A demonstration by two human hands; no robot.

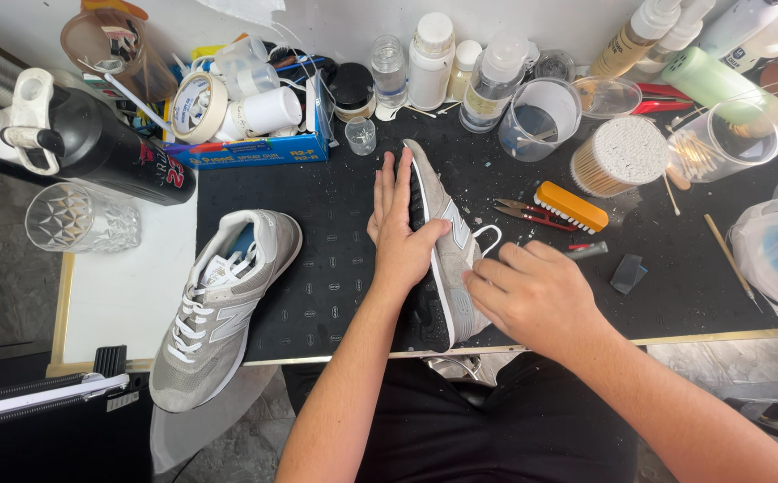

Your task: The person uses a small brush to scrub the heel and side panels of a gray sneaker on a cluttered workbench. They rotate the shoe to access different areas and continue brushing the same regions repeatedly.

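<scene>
Rubbing the side of a grey shoe.
The left hand (400, 234) presses flat on the tipped shoe (447, 259); the right hand (532, 295), fingers curled together, works its side. Next needs steady holding.

Single view only — a head-worn camera, looking steeply down from above the seated person onto the work surface. It faces forward and away from the body: the lap fills the bottom edge, the black mat (335, 268) occupies the centre, and the wall with its row of bottles (431, 61) closes the top. Range is close — both forearms enter from the lower edge and reach mid-frame. No second view is present, so no overlap can be reported.
</scene>
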